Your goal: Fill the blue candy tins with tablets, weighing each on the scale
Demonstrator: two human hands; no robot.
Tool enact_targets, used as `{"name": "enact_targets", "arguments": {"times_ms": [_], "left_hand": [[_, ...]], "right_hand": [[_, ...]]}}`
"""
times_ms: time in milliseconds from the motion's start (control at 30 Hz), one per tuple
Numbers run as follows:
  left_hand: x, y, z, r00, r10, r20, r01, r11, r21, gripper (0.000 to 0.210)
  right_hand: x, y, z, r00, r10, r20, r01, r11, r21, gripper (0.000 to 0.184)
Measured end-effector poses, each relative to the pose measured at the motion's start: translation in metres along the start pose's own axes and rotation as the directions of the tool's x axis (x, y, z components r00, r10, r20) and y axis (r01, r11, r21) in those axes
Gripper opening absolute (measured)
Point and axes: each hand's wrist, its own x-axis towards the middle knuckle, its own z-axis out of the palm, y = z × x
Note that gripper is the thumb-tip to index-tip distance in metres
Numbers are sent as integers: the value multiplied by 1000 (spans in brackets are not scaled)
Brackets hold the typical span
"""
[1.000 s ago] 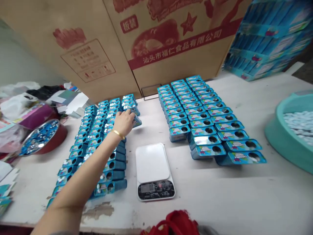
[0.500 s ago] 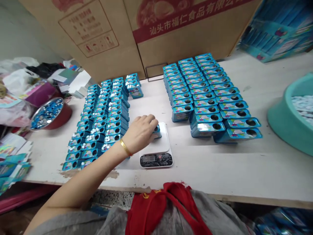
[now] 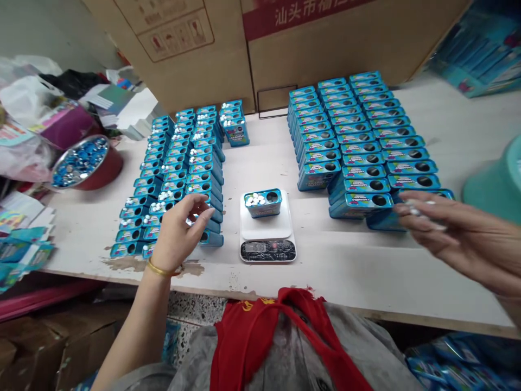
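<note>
A blue tin [image 3: 262,206] with a round opening and several white candies on its lid stands upright on the white kitchen scale [image 3: 266,231]. The scale's display is lit, its digits hard to read. My left hand [image 3: 179,231], with a gold bracelet, hovers over the near end of the left tin rows [image 3: 203,179], thumb and fingers curved apart with nothing visible between them. At the right, my right hand [image 3: 456,233] holds several small white candies [image 3: 423,212] in its fingers, in front of the nearest tins of the right rows [image 3: 366,174].
Behind the tins stands a large cardboard box [image 3: 285,60] with a black wire frame before it. A red bowl [image 3: 106,168] of blue wrapped pieces is at the left, a teal tub [image 3: 496,179] at the right. The table's front edge runs near my apron [image 3: 260,336].
My left hand has let go of the tin on the scale and moved left. My right hand has come into view with white candies. The display reading has changed.
</note>
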Motion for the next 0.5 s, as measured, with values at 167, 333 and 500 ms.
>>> {"name": "enact_targets", "arguments": {"times_ms": [167,333,500], "left_hand": [[-4,0,11,995,60,79,-54,996,-68,25],[6,5,23,974,194,120,-184,979,-88,24],[32,12,30,912,344,223,-333,939,-87,28]], "right_hand": [[-1,33,47,968,140,207,-126,989,-81,19],[5,65,74,928,236,289,-223,972,-81,13],[11,93,102,855,337,393,-359,933,-19,11]]}}
